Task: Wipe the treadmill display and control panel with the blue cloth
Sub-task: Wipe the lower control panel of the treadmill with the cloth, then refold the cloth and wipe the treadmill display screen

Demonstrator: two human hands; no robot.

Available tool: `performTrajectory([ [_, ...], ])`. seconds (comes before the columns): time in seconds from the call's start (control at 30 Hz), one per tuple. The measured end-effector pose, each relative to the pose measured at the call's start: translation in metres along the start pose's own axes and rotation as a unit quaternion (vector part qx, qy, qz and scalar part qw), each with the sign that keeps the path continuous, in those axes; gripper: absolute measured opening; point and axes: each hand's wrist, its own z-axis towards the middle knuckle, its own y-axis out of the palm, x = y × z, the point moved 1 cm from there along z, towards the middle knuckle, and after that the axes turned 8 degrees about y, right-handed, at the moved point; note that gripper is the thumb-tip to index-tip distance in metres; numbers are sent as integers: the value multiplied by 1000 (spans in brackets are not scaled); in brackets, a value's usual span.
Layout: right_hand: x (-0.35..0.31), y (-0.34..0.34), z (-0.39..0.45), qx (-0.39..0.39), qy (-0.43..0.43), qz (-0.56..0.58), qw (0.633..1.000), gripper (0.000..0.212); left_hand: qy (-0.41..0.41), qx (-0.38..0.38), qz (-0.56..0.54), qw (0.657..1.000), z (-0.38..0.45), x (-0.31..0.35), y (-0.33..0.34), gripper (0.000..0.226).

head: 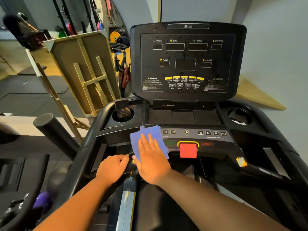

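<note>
The blue cloth (146, 135) lies flat on the left part of the treadmill's control panel (208, 137), covering the left buttons. My right hand (152, 159) presses on the cloth with the palm down and fingers spread. My left hand (113, 167) is closed around the black handlebar just left of the cloth. Above stands the black display (186, 64), unlit, with specks and smudges on its face. A red stop tab (188, 150) sits in a yellow frame right of the cloth.
A phone (123, 110) stands in the left cup holder; the right cup holder (240, 115) holds a bit of white paper. A wooden frame (83, 70), weight plates and an exercise bike are at the left. A yellow-white scrap (241, 161) lies on the right rail.
</note>
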Motion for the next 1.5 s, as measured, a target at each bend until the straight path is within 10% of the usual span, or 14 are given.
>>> performTrajectory([
  [0.1, -3, -18, -10, -47, -36, 67, 996, 59, 26, 18, -134, 991, 4, 4, -10, 6],
  [0.23, -8, -57, -27, -91, -51, 254, 961, 38, 142, 30, -228, 963, 9, 19, -40, 70],
  [0.37, -1, -91, -31, -87, 55, 435, 894, 32, 219, -23, -233, 947, 11, 39, -72, 43],
  [0.67, 34, -131, -48, -95, 226, 733, 634, 29, 192, -136, -425, 874, 3, 103, -118, 34],
  [0.83, 70, -191, -53, -105, 158, 807, 559, 52, 167, -118, -519, 830, 18, 166, -141, 28],
  [0.97, 111, -260, -43, 34, 40, 878, 477, 70, 193, -74, -585, 784, 44, 247, -182, 22],
  [1.23, 169, -216, -5, -88, 82, 929, 349, 96, 122, -52, -422, 897, 121, 290, -126, 28],
  [1.5, 238, -184, 29, -87, 206, 872, 435, 46, 15, 25, -427, 904, 160, 238, -67, 21],
])
